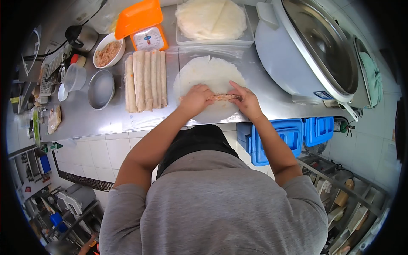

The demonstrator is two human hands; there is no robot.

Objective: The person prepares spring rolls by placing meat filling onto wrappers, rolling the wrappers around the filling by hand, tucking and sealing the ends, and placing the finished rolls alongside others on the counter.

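A round, thin white wrapper sheet (208, 70) lies flat on the steel table in front of me. Across its near half runs a log of pinkish meat filling (222, 97). My left hand (197, 99) is closed over the left end of this filling, fingers curled. At the other end, my right hand (246, 101) grips the filling, its thumb and fingers bent around it. Parts of the filling are hidden under both hands. To the left, several long finished rolls (146, 80) lie side by side on a plastic sheet.
Behind the rolls stand a white bowl of filling (107, 52) and an orange kitchen scale (148, 38). A tray (212, 41) holds stacked wrappers at the back. A large glass-lidded cooker (293, 51) occupies the right. A metal bowl (101, 90) sits left; blue bins (276, 140) stand below.
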